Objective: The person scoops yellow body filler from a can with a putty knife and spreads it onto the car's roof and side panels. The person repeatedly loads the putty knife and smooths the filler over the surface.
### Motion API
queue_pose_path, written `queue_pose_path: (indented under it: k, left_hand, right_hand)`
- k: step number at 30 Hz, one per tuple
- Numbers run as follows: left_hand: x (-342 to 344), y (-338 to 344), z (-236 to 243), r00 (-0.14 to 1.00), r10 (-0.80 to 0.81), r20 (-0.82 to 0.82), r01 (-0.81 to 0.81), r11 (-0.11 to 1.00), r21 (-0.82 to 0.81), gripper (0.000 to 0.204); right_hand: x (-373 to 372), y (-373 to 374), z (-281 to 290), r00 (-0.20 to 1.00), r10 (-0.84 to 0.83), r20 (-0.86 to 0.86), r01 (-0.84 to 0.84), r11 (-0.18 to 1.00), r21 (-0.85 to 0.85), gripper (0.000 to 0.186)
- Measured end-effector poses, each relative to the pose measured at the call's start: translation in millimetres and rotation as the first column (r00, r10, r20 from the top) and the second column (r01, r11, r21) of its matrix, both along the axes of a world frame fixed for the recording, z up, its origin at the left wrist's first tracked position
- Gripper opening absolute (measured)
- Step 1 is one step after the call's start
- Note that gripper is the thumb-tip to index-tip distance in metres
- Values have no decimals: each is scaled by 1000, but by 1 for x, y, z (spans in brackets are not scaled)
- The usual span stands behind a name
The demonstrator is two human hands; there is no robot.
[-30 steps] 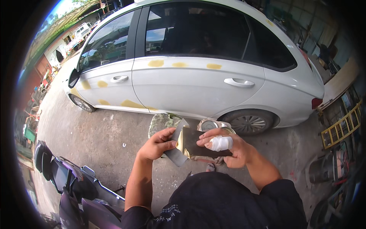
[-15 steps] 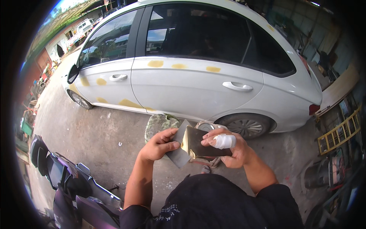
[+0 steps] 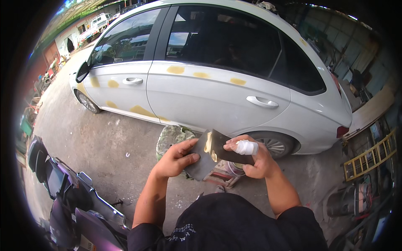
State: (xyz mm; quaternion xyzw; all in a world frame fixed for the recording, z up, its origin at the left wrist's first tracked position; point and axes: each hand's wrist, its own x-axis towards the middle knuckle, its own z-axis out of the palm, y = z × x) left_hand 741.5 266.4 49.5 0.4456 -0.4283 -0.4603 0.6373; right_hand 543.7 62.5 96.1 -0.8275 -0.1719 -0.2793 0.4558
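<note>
My left hand (image 3: pixel 175 160) grips a thin grey plate (image 3: pixel 198 165) between thumb and fingers. My right hand (image 3: pixel 255 160), with white bandage on a finger, holds a darker rectangular plate (image 3: pixel 226 148). The two plates meet at an angle, and pale yellow paste (image 3: pixel 208 144) lies in clumps along where they meet. Beneath them are a mottled greenish-white covered seat or pad (image 3: pixel 167 136) and a can (image 3: pixel 234 170), both partly hidden by the hands and plates.
A white car (image 3: pixel 209 96) with yellow patches (image 3: pixel 141 111) spans the view ahead. A purple and black scooter (image 3: pixel 90 230) stands at lower left. At right are a yellow ladder (image 3: pixel 368 154), a dark machine (image 3: pixel 347 201) and boards. Farther back at left stands a white truck (image 3: pixel 96 23).
The two plates have changed angle, the left one sliding under the paste, whose clumps now sit higher and nearer the top edge. The view has shifted slightly, and more of the can shows.
</note>
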Motion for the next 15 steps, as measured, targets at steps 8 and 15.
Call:
queue_pose_path:
  k: [8,15]
  left_hand:
    - [-2,-4,-6,999,31,13,-30,998,-50,44]
    - [1,-12,-15,998,50,-37,-52,997,-60,46]
  right_hand:
    - [12,-11,-2,997,-81,-14,79,994,-72,61]
    - [17,-26,-12,984,-162,-69,156,984,-86,59]
